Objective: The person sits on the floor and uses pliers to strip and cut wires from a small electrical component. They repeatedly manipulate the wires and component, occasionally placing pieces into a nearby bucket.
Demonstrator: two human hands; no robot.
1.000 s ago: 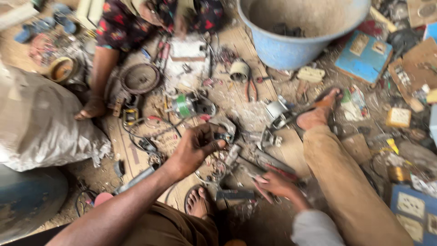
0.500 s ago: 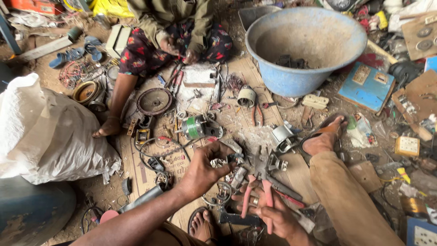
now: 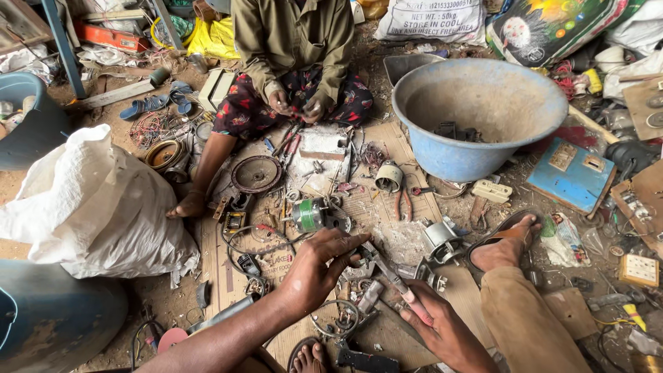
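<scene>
2 hands work low over the messy floor. Left hand [image 3: 319,271] curls its fingers [image 3: 345,243] around a small metal part [image 3: 364,257], pinching it. Right hand [image 3: 435,324] closes on the red handles of the pliers [image 3: 394,282], whose tip touches that part. Both sit over brown cardboard [image 3: 387,207]. A green motor [image 3: 307,215] lies just beside the left hand. A big blue tub [image 3: 483,103] stands well apart. Another person [image 3: 290,41] sits across, with a white sack [image 3: 97,207] nearby.
</scene>
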